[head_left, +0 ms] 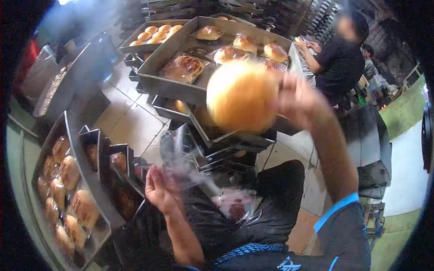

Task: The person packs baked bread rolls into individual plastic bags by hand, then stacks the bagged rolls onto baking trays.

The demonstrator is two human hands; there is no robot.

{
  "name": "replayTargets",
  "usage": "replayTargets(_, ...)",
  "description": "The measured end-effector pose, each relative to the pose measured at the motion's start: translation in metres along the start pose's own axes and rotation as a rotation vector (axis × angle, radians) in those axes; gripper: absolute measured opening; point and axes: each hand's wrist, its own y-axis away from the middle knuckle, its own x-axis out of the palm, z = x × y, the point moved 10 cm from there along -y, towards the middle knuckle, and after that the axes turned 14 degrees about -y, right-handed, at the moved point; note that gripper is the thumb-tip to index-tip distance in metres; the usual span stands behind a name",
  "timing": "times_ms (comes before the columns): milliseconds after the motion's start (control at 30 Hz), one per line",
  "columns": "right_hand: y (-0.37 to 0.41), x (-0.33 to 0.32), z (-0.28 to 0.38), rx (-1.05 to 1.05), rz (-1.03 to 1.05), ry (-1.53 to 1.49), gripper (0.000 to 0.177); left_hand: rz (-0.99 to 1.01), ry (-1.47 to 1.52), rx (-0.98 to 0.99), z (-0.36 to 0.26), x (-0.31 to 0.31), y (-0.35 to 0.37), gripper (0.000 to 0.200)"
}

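A round golden bun point(242, 97), blurred by motion, hangs in front of the large metal tray point(156, 83). My right hand point(300, 99) grips its right edge. Lower down on the left, my left hand point(160, 187) pinches a clear plastic bag point(185, 169), which is smeared by motion. More clear bags with a dark printed mark point(237, 207) lie on my lap. Inside the large tray are several buns, among them a flat glazed one point(184, 68) in clear wrapping.
Wrapped buns point(83, 207) fill a tray point(101, 235) at the left. Plain buns point(158, 35) sit in another tray point(129, 46) at the back. Trays are stacked below the large one. A person in black point(339, 63) works at the back right.
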Motion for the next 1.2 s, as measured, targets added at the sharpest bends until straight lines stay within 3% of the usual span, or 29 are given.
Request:
replayTargets(33,0.029,0.011,-0.028,0.065,-0.037,0.12,0.059,0.04,-0.165,0.059,-0.016,0.006,0.003,0.017)
replayTargets(67,0.053,0.039,-0.053,0.158,0.038,-0.038,0.054,-0.02,-0.387,0.198,-0.032,0.015,0.014,0.016)
replayTargets(100,0.075,0.06,-0.073,0.237,0.022,-0.133,0.051,0.109,-0.559,0.263,-0.036,0.032,0.024,0.025)
replayTargets(133,0.09,0.067,-0.088,0.146,0.007,-0.173,0.048,0.241,-0.735,0.321,-0.036,0.046,0.036,0.036)
replayTargets(200,0.115,0.078,-0.072,-0.057,-0.1,0.361,0.051,0.348,-0.482,0.273,-0.041,0.073,0.061,0.056)
replayTargets(233,0.128,0.089,-0.07,-0.261,-0.1,0.52,0.054,0.396,-0.356,0.242,-0.045,0.084,0.076,0.067)
replayTargets(267,0.141,0.102,-0.07,-0.465,-0.104,0.678,0.057,0.51,-0.183,0.038,-0.038,0.094,0.094,0.088)
replayTargets(333,0.148,0.133,-0.089,-0.562,0.047,0.675,0.064,0.494,-0.124,-0.006,-0.04,0.103,0.108,0.094)
replayTargets(467,0.156,0.15,-0.093,-0.665,0.074,0.902,0.059,0.561,-0.114,0.094,-0.071,0.13,0.138,0.085)
replayTargets(533,0.149,0.146,-0.088,-0.606,0.046,0.943,0.056,0.424,-0.587,0.296,-0.048,0.115,0.154,0.083)
replayTargets(567,0.144,0.144,-0.089,-0.535,0.03,0.957,0.055,0.379,-0.626,0.248,-0.04,0.107,0.155,0.075)
replayTargets(633,0.148,0.145,-0.103,-0.476,0.047,1.033,0.055,0.381,-0.221,-0.018,-0.015,0.089,0.126,0.071)
replayTargets(667,0.155,0.149,-0.116,-0.457,0.124,1.002,0.055,0.375,-0.015,-0.145,-0.007,0.079,0.111,0.07)
replayTargets(700,0.164,0.152,-0.129,-0.441,0.202,0.972,0.056,0.512,0.119,-0.19,-0.015,0.084,0.105,0.07)
replayTargets(733,0.17,0.151,-0.138,-0.426,0.282,0.941,0.056,0.273,0.124,-0.289,-0.017,0.069,0.101,0.071)
replayTargets(767,0.175,0.148,-0.15,-0.354,0.396,0.882,0.043,0.321,0.167,-0.274,-0.02,0.07,0.1,0.069)
replayTargets(800,0.174,0.145,-0.156,-0.206,0.588,0.626,0.023,0.373,0.205,-0.263,-0.023,0.07,0.101,0.068)
replayTargets(867,0.153,0.129,-0.131,-0.268,0.322,0.275,0.012,0.431,0.162,-0.311,-0.018,0.079,0.116,0.065)
replayTargets(900,0.144,0.126,-0.12,-0.323,0.212,0.371,0.014,0.402,0.149,-0.28,-0.01,0.08,0.114,0.063)
replayTargets(1000,0.138,0.145,-0.131,-0.327,0.351,0.554,0.014,0.511,-0.187,-0.278,0.002,0.079,0.106,0.056)
replayTargets(1067,0.16,0.165,-0.114,-0.403,0.514,0.437,0.008,0.294,-0.205,-0.345,-0.003,0.067,0.102,0.055)
replayTargets(1100,0.176,0.176,-0.101,-0.313,0.768,0.047,0.005,0.328,0.035,-0.423,-0.001,0.067,0.099,0.057)
replayTargets(1133,0.193,0.184,-0.088,-0.236,1.023,-0.243,0.007,0.38,0.076,-0.402,-0.002,0.059,0.088,0.061)
replayTargets(1200,0.183,0.16,-0.113,-0.014,0.984,-0.239,0.007,0.471,0.172,-0.462,-0.001,0.05,0.08,0.064)
